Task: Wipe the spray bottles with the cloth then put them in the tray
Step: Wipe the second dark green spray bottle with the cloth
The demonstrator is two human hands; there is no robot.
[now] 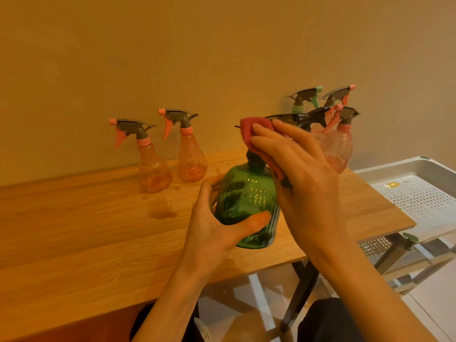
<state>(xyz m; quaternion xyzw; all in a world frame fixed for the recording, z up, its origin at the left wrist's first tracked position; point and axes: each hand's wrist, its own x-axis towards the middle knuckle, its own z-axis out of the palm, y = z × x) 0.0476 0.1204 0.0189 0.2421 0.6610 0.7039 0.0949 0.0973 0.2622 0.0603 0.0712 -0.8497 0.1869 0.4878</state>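
Near the desk's (74, 238) front edge, our left hand (217, 225) grips the green spray bottle (249, 201) while our right hand (303, 174) presses the red cloth (254, 134) over its black trigger head (303, 118). Squeezing that trigger could spray liquid.

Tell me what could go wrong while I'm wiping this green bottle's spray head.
The left hand alone grips the green bottle, held off the table; if wet, it may slip. The right hand rubbing the red cloth could bump the crowded bottles behind. The puddle could re-wet bottles.
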